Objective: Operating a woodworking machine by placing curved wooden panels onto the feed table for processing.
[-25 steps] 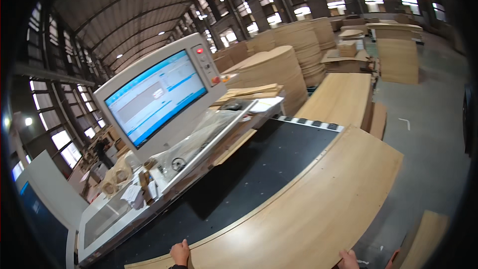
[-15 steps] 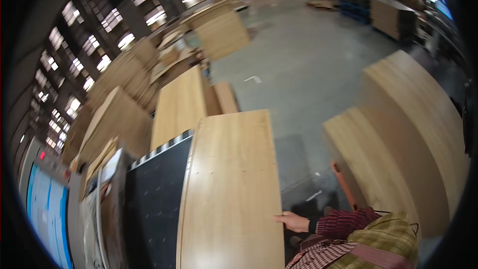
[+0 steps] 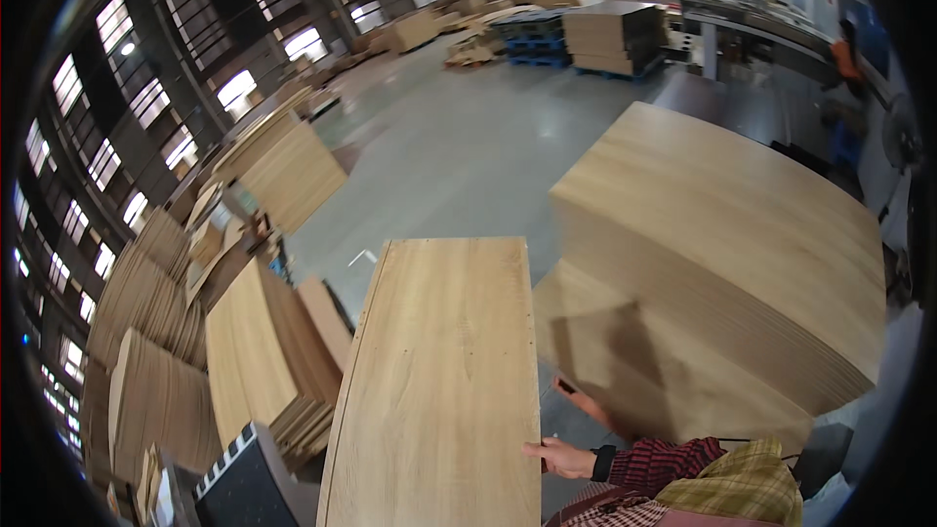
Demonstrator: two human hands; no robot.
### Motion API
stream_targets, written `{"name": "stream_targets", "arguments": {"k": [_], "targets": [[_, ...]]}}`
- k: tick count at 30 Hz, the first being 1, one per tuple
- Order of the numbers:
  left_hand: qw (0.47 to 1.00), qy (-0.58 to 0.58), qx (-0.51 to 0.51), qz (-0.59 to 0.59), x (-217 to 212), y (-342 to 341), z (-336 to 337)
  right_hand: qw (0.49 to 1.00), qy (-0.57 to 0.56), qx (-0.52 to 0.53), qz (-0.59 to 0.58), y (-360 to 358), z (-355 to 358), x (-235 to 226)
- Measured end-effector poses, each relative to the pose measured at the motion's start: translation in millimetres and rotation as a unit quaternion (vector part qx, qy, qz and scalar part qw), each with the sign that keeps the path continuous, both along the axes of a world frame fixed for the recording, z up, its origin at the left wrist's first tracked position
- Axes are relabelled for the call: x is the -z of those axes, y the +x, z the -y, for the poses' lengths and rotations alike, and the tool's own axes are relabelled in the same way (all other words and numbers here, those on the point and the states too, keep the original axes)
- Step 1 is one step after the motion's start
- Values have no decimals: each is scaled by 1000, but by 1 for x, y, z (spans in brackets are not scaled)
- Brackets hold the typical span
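Head view: gripping the long wood-grain panel [image 3: 439, 381] by its right edge with the right hand [image 3: 566, 459], with the thumb by the upper face and the fingers curled in at the edge. Lying mostly to the left of that hand and reaching well beyond it, with the long axis running from near to far and leaning only slightly right toward the far end. Cut off at the near end by the lower border of the view. Closest to the right hand, going by the visible part; with the left hand out of view, impossible to tell whether released or grasping.

Flanked on the left by a stack of wooden boards [image 3: 249, 361], and at the near left by a black machine bed [image 3: 249, 488] with a striped end. Flanked on the right, past the right hand, by a tall stack of curved boards [image 3: 722, 185], with an orange bar [image 3: 589, 406] low between. Backed at the far end by grey floor [image 3: 439, 137], with blue pallets [image 3: 535, 47] farther off.
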State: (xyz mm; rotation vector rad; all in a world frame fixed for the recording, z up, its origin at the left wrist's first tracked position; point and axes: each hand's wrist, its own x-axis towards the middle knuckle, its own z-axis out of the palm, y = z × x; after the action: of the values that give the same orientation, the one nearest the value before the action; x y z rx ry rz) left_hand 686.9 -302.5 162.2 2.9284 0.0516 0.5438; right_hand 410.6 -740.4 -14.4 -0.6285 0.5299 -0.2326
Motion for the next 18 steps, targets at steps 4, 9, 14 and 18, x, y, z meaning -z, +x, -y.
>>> {"name": "stream_targets", "arguments": {"k": [4, 9, 14, 18], "targets": [[993, -62, 102, -1, 0, 28, 122, 992, -6, 122, 18, -56, 53, -8], [965, -40, 254, 39, 7, 77, 280, 969, -23, 246, -16, -138, 88, -46], [922, -30, 385, 32, 3, 89, 451, 887, 21, 461, 29, -186, 77, -48], [839, -41, 533, -100, -24, 40, 588, 829, -15, 558, 43, -207, 52, -32]]}}
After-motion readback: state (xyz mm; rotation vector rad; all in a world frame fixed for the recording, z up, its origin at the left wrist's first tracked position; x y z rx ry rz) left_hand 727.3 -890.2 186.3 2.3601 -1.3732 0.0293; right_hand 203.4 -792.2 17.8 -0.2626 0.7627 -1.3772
